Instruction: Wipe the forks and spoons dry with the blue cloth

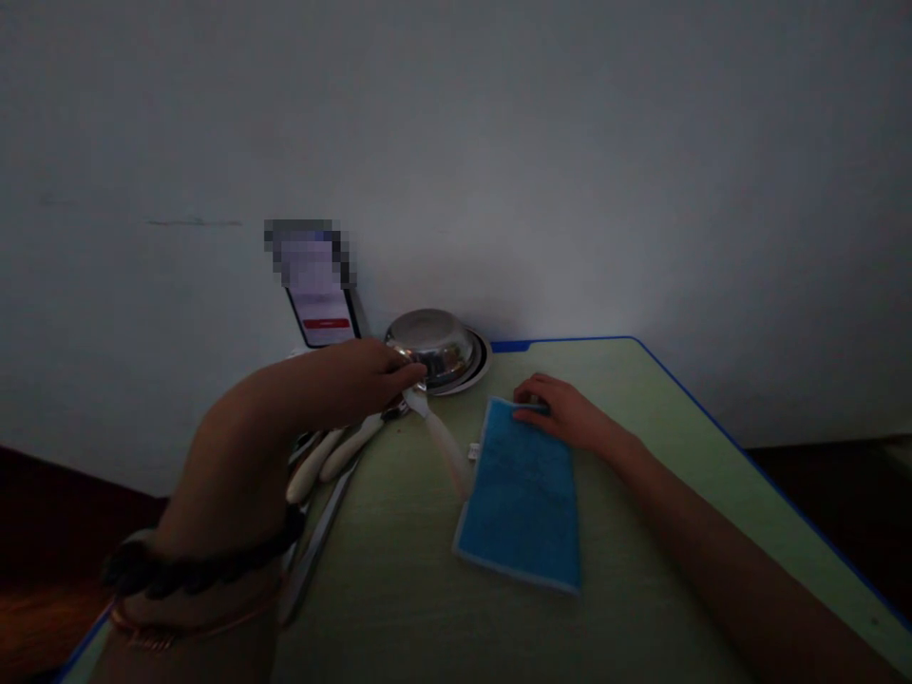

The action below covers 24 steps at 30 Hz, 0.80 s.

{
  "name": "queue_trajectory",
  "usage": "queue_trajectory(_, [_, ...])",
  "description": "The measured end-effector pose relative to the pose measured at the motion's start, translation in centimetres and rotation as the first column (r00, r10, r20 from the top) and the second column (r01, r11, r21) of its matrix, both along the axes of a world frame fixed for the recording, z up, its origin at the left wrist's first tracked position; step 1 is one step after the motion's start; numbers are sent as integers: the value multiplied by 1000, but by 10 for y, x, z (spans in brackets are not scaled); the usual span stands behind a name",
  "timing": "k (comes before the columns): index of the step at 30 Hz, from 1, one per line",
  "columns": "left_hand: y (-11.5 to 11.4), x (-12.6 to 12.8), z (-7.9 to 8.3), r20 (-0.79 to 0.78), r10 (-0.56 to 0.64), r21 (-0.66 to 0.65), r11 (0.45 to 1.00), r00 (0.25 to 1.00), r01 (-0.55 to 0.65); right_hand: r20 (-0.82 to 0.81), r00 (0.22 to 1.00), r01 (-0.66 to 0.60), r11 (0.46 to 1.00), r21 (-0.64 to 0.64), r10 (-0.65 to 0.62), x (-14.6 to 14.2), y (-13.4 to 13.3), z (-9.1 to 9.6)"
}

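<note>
1. Head view, dim light: the left hand [342, 380] reaches to the far middle of the counter [662, 427]. Its fingers [406, 369] are pinched narrow around the metal end of a white-handled utensil [446, 446].
2. The utensil slants down and to the right, and its handle tip lies just beside the left edge of the blue cloth [523, 494]. Blur hides whether the tip touches the counter.
3. The right hand [566, 413] lies flat on the far edge of the cloth with its fingers [531, 389] loosely extended and gripping nothing.
4. Just beyond the left fingers, a steel bowl [434, 344] sits upside down on a plate [484, 359] against the wall. A phone [324, 318] leans to the left of the bowl.
5. More white-handled utensils [334, 456] lie on the near-left part of the counter, under the left forearm.
6. Judgement: the grip sits at one end, so the long handle is likely to swing. A firmer pinch, or a hold nearer the middle, would steady it.
7. Judgement: the flat right palm suits pinning the cloth, and even pressure would stop it sliding. The left knuckles are close to the bowl, so it could be knocked.
</note>
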<state>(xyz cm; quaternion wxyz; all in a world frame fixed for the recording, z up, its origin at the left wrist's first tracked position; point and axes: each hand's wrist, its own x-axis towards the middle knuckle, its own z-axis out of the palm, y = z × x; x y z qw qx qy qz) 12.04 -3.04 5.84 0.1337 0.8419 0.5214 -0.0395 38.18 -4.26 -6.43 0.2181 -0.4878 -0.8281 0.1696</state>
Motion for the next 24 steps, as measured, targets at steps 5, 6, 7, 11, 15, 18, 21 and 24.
queue_trajectory(5, [1,3,1,12,-40,86,996,999,39,218,965,190,963,-192,-147,3,-8,12])
queue_trajectory(6, [1,4,2,21,-45,104,994,999,42,256,959,193,945,-265,-124,3,-10,16])
queue_trajectory(7, [1,5,2,36,-49,120,992,998,44,276,958,168,927,-335,-74,3,-11,21])
queue_trajectory(11, [-4,13,5,164,-96,160,985,982,70,202,974,-5,895,-445,106,2,-14,40])
queue_trajectory(15, [-13,22,8,290,-165,172,978,943,119,-76,993,49,918,-394,-85,4,-21,64])
queue_trajectory(18, [-18,30,8,339,-241,225,959,909,171,-337,915,61,902,-427,-221,1,-35,83])
queue_trajectory(21, [-21,37,6,345,-315,299,930,884,214,-464,867,-99,851,-516,-181,-9,-49,97])
queue_trajectory(24, [-21,41,4,323,-372,387,891,870,237,-624,776,-346,763,-545,-94,-21,-54,100])
